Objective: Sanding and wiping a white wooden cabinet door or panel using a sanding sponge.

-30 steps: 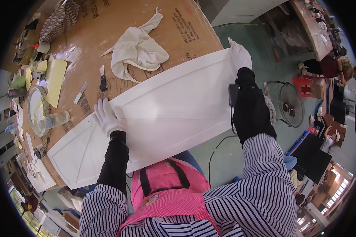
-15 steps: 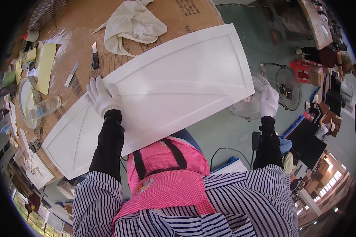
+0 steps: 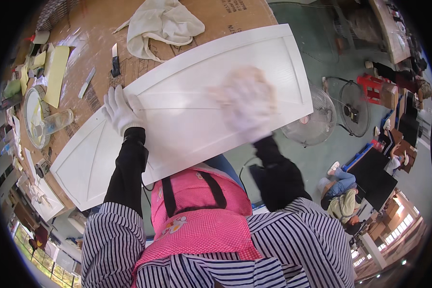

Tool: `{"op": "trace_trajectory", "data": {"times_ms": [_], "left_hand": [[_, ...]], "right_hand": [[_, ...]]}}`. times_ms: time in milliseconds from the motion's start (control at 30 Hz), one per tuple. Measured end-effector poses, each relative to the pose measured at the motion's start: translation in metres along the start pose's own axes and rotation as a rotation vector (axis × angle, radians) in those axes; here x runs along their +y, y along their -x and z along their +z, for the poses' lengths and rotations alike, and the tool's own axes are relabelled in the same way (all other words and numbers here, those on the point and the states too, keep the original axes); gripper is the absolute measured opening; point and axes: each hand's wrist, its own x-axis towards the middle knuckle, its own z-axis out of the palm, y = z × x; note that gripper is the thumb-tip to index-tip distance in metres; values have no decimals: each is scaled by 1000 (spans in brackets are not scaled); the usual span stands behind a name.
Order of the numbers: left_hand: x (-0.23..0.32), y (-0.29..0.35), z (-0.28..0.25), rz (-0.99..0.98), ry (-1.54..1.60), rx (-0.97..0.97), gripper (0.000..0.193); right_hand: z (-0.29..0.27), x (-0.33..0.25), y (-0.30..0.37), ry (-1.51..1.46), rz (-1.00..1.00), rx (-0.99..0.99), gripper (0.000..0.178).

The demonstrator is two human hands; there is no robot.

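A white panel [image 3: 192,91] with a curved far edge and raised frame strips lies across the table, its right end jutting past the table edge. Near its far left edge, my gloved left hand [image 3: 122,110] rests flat on it, fingers spread. Over the right half is my gloved right hand [image 3: 254,117], smeared by motion, with a beige cloth [image 3: 249,81] under and around its fingers. The cloth's exact shape is blurred. Beyond the panel, an off-white rag [image 3: 163,26] lies crumpled on the table.
The table [image 3: 96,43] is covered in brown cardboard. A knife [image 3: 115,62], a loose blade [image 3: 87,82], yellow paper [image 3: 57,72], a round tub [image 3: 33,117] and a clear bottle [image 3: 58,121] lie left. Fans [image 3: 312,117] stand on the floor at right; a person [image 3: 343,197] sits beyond.
My right hand has swung left from beside the fan onto the panel, now with the beige cloth showing. My left hand stays on the panel, which sits almost unchanged.
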Motion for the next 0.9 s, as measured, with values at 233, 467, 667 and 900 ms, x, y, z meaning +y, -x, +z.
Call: {"op": "trace_trajectory", "data": {"times_ms": [233, 467, 667, 900], "left_hand": [[0, 0, 0, 1, -31, -14, 53], [-4, 0, 5, 39, -21, 24, 49], [-1, 1, 6, 27, 1, 27, 41], [-7, 3, 5, 40, -6, 41, 42]], "right_hand": [[-152, 168, 75, 211, 1240, 95, 24], [67, -97, -64, -276, -13, -9, 40], [77, -105, -64, -246, -147, -28, 32], [-93, 151, 81, 203, 398, 98, 31]]}}
